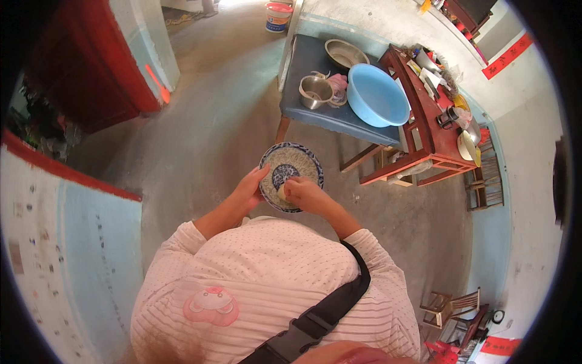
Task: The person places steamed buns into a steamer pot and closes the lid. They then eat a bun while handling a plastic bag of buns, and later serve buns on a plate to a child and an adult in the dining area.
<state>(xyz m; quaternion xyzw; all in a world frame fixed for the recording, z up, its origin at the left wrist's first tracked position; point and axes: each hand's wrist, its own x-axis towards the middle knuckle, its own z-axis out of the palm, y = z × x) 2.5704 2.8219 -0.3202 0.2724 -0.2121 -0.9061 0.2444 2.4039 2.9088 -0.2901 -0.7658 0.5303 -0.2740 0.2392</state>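
Observation:
A round plate [307,159] with a blue-and-white patterned rim and centre is held out in front of my body. My left hand [253,189] grips its left edge, the thumb lying over the rim. Over the lower right part of the plate, the fingers of my right hand [303,194] are closed around a small pale, rounded piece [282,193]. This piece touches or hovers just above the plate; which of the two I cannot tell. My fingers hide part of it, and what it is made of is unclear.
Ahead stands a dark-topped table [309,59] bearing a light blue plastic basin [377,95], a metal pot [315,92] and a metal basin [346,53]. A red wooden table [416,104], cluttered with bowls and bags, adjoins it. Small wooden chairs [450,307] stand at lower right.

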